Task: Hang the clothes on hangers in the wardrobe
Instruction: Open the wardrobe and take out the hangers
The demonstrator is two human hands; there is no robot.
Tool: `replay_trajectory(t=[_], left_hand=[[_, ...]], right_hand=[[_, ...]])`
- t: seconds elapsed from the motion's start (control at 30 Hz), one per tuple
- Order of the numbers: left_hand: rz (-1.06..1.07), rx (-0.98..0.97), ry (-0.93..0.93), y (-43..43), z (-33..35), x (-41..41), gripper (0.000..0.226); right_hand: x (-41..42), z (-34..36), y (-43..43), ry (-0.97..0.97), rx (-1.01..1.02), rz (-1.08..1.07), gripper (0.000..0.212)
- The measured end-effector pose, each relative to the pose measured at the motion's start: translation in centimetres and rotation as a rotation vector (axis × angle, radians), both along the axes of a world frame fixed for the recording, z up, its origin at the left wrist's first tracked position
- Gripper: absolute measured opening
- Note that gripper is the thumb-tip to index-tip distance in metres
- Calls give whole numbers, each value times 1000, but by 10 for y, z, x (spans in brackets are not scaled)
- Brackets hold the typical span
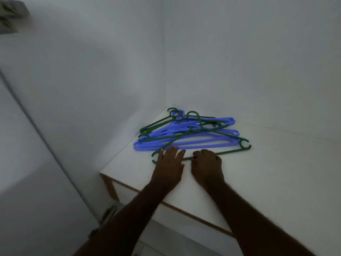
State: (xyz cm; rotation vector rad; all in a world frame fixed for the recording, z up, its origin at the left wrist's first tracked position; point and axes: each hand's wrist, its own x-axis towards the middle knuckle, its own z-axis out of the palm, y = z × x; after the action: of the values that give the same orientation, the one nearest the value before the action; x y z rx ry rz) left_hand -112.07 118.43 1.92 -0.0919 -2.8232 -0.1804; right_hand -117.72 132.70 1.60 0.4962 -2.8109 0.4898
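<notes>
Two bare forearms are seen reaching in from the near edge, side by side and close together. The left hand [168,165] is laid flat on the white shelf [258,182], its fingers straight and slightly spread, with the fingertips touching the left end of a green hanger [231,151]. The right hand [207,164] is set just beside it, its fingers curled down over that hanger's lower bar.

This hanger is found at the near side of a loose pile of blue and green hangers [193,143], which is stacked in the far left corner of the shelf. The pile is hemmed in by the left wall [92,89] and the back wall [258,61], which meet just behind it. Bare shelf surface is seen to the right of the pile and on the near side, up to the wood-trimmed front edge [193,212].

A metal hinge [108,214] is seen low on the left, below the shelf's corner, beside a pale door panel [27,182]. A blurred grey shape [11,13] is seen at the far top left; what it is cannot be told.
</notes>
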Motion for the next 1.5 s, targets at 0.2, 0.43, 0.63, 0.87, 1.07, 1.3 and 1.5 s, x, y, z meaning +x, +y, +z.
replay_trajectory(t=[0.2,0.43,0.63,0.87,1.07,1.3,1.5], left_hand=[[-65,13,164,-3,-10,-29,29],[36,100,158,2,-10,-39,38],[-42,65,190,-8,-1,-45,15],[24,-3,128,-46,40,-82,17],[40,-137,-60,-43,47,-101,40],[-70,-123,-43,-41,41,-115,26],[-106,58,-246,-38,30,-110,55]], right_hand=[[-13,-7,3,63,-163,90,26],[-35,-6,-3,143,-146,87,33],[-38,-2,-1,228,-271,-102,60],[-37,1,-3,49,6,-92,19],[-39,-1,-6,77,37,-86,16],[-37,2,-7,-57,120,-13,74],[-37,7,-7,-56,140,-4,79]])
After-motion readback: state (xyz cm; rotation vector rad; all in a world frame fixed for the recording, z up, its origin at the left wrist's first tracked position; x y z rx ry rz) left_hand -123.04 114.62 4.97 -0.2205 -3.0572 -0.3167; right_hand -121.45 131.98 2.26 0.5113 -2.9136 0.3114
